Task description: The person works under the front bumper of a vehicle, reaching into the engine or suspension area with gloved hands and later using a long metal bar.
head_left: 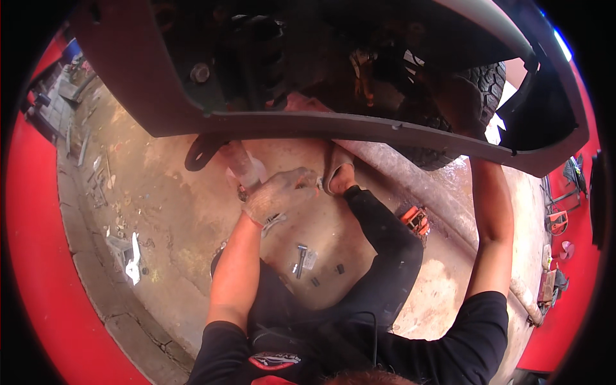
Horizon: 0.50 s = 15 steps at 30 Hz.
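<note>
My left hand (282, 196), in a pale, dusty glove, is below the lower edge of a dark vehicle bumper (289, 125). Its fingers are curled in; whatever lies between them is too small and blurred to make out. Close beside it stands a pinkish, translucent bottle-like thing (240, 163). My right forearm (493, 205) reaches up behind the bumper's right part, where shadow hides the fingers of my right hand. On the ground between my legs lie a socket wrench (300, 260) and small black sockets (340, 269).
A knobbly tyre (491, 86) shows inside the dark opening. A slotted bracket (202, 152) juts below the bumper. An orange tool (416, 220) lies by my right knee. White scrap (133, 260) and debris lie at left, near a stone kerb (96, 282).
</note>
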Each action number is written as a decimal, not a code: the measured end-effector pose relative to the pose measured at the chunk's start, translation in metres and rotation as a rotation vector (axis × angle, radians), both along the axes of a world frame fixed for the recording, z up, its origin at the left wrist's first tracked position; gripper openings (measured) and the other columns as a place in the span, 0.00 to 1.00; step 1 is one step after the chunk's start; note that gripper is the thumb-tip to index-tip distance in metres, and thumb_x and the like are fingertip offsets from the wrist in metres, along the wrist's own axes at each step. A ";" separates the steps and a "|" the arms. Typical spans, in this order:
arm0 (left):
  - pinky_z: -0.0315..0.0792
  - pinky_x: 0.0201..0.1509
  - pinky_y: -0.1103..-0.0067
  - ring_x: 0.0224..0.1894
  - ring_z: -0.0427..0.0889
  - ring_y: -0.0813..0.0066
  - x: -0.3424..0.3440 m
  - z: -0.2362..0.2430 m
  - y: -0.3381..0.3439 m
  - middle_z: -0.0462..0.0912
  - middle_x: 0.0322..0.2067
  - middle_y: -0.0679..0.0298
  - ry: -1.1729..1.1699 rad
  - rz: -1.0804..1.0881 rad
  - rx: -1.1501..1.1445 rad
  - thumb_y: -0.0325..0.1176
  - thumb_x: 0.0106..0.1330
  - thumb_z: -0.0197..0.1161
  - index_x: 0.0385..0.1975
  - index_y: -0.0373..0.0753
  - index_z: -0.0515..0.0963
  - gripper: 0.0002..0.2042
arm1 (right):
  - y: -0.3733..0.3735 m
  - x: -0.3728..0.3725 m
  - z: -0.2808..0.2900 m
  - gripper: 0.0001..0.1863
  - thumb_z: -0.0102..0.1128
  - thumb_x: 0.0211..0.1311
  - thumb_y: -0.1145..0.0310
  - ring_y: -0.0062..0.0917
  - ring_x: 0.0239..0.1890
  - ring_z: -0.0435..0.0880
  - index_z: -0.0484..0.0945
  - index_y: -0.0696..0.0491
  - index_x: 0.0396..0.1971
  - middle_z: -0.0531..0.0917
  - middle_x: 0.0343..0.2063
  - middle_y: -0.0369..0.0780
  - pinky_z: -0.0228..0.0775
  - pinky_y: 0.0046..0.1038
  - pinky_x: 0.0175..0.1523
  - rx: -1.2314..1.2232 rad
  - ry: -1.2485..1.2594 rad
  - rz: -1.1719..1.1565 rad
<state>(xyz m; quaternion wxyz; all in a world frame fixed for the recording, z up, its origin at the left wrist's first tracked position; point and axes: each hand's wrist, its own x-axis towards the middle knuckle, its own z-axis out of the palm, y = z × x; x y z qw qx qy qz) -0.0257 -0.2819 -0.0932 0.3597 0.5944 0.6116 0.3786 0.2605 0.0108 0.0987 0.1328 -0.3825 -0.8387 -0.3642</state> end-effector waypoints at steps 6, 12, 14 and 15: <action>0.76 0.58 0.77 0.51 0.83 0.73 -0.001 0.000 -0.002 0.87 0.48 0.60 0.030 -0.010 -0.072 0.37 0.70 0.66 0.62 0.33 0.77 0.23 | -0.011 0.000 -0.004 0.30 0.52 0.72 0.35 0.39 0.27 0.90 0.88 0.47 0.36 0.87 0.24 0.43 0.79 0.41 0.29 0.018 0.181 0.164; 0.76 0.56 0.76 0.50 0.83 0.73 0.002 -0.001 0.001 0.87 0.49 0.60 -0.002 -0.018 -0.068 0.37 0.70 0.66 0.62 0.33 0.77 0.24 | -0.012 -0.001 -0.003 0.32 0.54 0.70 0.33 0.38 0.27 0.90 0.88 0.49 0.34 0.88 0.25 0.43 0.80 0.40 0.30 0.100 0.129 0.151; 0.76 0.56 0.76 0.49 0.82 0.74 0.000 -0.002 -0.001 0.87 0.49 0.60 -0.014 -0.013 -0.074 0.37 0.70 0.66 0.62 0.32 0.76 0.24 | -0.023 -0.009 0.005 0.32 0.54 0.70 0.33 0.38 0.27 0.90 0.88 0.49 0.33 0.88 0.25 0.43 0.80 0.40 0.29 0.058 0.138 0.117; 0.76 0.55 0.77 0.49 0.82 0.74 -0.003 -0.005 -0.001 0.87 0.49 0.60 -0.043 -0.024 -0.071 0.37 0.70 0.66 0.63 0.32 0.76 0.24 | -0.027 -0.012 0.007 0.32 0.54 0.69 0.33 0.38 0.28 0.90 0.88 0.49 0.32 0.88 0.25 0.43 0.80 0.40 0.29 0.016 0.146 0.080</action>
